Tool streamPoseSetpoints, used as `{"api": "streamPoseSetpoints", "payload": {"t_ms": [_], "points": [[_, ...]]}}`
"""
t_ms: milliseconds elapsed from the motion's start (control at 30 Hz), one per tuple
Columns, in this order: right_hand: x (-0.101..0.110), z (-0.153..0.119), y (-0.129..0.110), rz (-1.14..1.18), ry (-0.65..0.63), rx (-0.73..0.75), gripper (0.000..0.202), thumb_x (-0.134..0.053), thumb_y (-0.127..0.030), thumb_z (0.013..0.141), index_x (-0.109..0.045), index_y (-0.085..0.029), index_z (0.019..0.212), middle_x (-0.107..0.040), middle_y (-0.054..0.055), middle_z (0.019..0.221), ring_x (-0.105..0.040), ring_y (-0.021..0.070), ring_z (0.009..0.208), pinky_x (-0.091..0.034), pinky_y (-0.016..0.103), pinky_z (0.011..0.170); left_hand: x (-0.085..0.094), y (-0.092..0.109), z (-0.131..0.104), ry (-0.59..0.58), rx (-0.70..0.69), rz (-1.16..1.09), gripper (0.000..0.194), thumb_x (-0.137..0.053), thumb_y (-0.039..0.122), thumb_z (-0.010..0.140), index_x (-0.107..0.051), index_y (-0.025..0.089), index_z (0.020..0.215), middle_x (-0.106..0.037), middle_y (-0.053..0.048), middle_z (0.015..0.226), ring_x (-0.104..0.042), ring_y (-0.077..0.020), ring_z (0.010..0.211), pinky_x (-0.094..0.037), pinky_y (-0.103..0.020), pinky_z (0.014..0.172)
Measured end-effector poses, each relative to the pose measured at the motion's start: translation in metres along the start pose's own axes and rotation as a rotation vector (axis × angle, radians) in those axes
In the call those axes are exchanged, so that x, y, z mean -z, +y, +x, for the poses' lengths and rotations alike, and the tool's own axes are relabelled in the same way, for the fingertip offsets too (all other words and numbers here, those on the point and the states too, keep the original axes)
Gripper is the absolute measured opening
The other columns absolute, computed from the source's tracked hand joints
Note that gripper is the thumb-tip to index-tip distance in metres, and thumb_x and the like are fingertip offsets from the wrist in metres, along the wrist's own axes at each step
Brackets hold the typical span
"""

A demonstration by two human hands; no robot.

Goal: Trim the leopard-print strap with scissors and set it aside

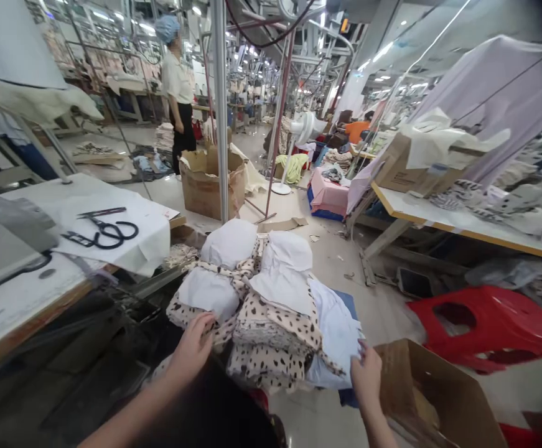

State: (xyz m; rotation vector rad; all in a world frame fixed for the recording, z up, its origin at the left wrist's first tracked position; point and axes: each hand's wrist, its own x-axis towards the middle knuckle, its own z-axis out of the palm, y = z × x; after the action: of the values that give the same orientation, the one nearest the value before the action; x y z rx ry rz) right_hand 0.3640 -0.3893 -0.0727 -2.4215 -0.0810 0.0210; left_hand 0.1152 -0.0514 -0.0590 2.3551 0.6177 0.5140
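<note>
While a table (28,305) fills the left edge, the fabric pile (261,311) sits lower centre, a carton (439,398) (lower right) crowding it. Left hand (191,348) curls on the pile's near edge; right hand (366,376), open, touches its side. Scissors (102,231) lie upper left.

Single head-worn view, looking forward and down from just above the person's own forearms, close on the stack of fabric pieces (261,305) at lower centre, with the factory aisle receding far behind toward the upper frame.
</note>
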Motion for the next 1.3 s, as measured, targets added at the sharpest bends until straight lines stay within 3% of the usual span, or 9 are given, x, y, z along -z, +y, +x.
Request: {"api": "streamPoseSetpoints", "payload": {"t_ms": [67,167,300,400,500,633,800,1067,1300], "points": [[-0.004,0.011,-0.051,0.075,-0.083,0.209,0.035,-0.032,-0.028,0.072,-0.051,-0.014,0.098,-0.056,0.022,0.108,-0.054,0.0294,0.103,-0.045,0.041,0.085,0.007,-0.01,0.004,0.021,0.019,0.01,0.031,-0.041,0.021,0.079,-0.053,0.015,0.108,-0.053,-0.012,0.116,-0.049,-0.0222,0.112,-0.041,-0.042,0.098],[-0.026,0.026,-0.141,0.102,-0.278,0.473,0.028,-0.032,-0.029,0.082,-0.054,-0.017,0.095,-0.061,0.013,0.102,-0.057,0.0217,0.098,-0.044,0.033,0.087,0.012,-0.012,0.03,0.038,-0.005,0.013,0.032,-0.04,0.022,0.081,-0.051,0.014,0.11,-0.054,-0.011,0.116,-0.047,-0.0217,0.113,-0.038,-0.041,0.1],[-0.092,0.035,-0.245,-0.029,-0.604,0.719,0.02,-0.042,-0.023,0.084,-0.058,-0.019,0.095,-0.064,0.004,0.099,-0.058,0.0143,0.093,-0.044,0.026,0.085,0.005,-0.001,0.08,-0.023,-0.052,0.042,0.036,-0.039,0.018,0.08,-0.051,0.013,0.113,-0.053,-0.01,0.119,-0.043,-0.0211,0.116,-0.036,-0.039,0.101],[-0.144,0.033,-0.285,-0.248,-0.806,0.763,0.01,-0.059,-0.023,0.078,-0.061,-0.016,0.085,-0.065,0.003,0.089,-0.059,0.0153,0.085,-0.046,0.031,0.08,-0.007,0.003,0.115,-0.107,-0.052,0.13,0.039,-0.039,0.011,0.077,-0.052,0.012,0.114,-0.053,-0.01,0.12,-0.041,-0.0208,0.116,-0.035,-0.036,0.102],[-0.179,0.029,-0.294,-0.437,-0.867,0.717,0.019,-0.06,-0.028,0.08,-0.06,-0.012,0.09,-0.062,0.005,0.093,-0.058,0.0165,0.086,-0.047,0.037,0.079,-0.02,-0.001,0.141,-0.16,-0.047,0.197,0.041,-0.039,0.004,0.072,-0.056,0.01,0.109,-0.056,-0.011,0.116,-0.044,-0.0214,0.11,-0.035,-0.034,0.099],[-0.196,0.026,-0.284,-0.523,-0.838,0.66,0.034,-0.059,-0.032,0.081,-0.053,-0.013,0.108,-0.058,0.007,0.104,-0.057,0.0188,0.093,-0.047,0.039,0.082,-0.035,-0.013,0.16,-0.228,-0.031,0.244,0.038,-0.038,0.003,0.073,-0.058,0.01,0.105,-0.059,-0.01,0.108,-0.047,-0.0227,0.1,-0.039,-0.034,0.09],[-0.204,0.028,-0.269,-0.534,-0.858,0.618,0.051,-0.067,-0.035,0.072,-0.049,-0.012,0.114,-0.058,0.009,0.106,-0.057,0.0195,0.092,-0.046,0.036,0.08,-0.043,-0.019,0.172,-0.292,0.017,0.3,0.032,-0.044,0.006,0.073,-0.059,0.011,0.1,-0.059,-0.011,0.103,-0.046,-0.0253,0.098,-0.038,-0.036,0.086],[-0.202,0.041,-0.27,-0.576,-0.974,0.658,0.024,-0.055,-0.036,0.084,-0.06,-0.012,0.085,-0.063,0.003,0.085,-0.059,0.0136,0.079,-0.049,0.033,0.075,-0.046,-0.024,0.179,-0.379,0.129,0.322,0.025,-0.04,0.007,0.078,-0.058,0.011,0.095,-0.058,-0.014,0.103,-0.049,-0.0237,0.101,-0.038,-0.035,0.087],[-0.198,0.034,-0.269,-0.57,-0.837,0.694,0.027,-0.056,-0.033,0.081,-0.058,-0.013,0.1,-0.063,0.008,0.101,-0.058,0.0188,0.093,-0.046,0.034,0.077,-0.044,-0.033,0.191,-0.499,0.234,0.307,0.015,-0.052,0.024,0.082,-0.058,0.012,0.09,-0.061,-0.006,0.089,-0.057,-0.0169,0.085,-0.045,-0.035,0.078]]}}
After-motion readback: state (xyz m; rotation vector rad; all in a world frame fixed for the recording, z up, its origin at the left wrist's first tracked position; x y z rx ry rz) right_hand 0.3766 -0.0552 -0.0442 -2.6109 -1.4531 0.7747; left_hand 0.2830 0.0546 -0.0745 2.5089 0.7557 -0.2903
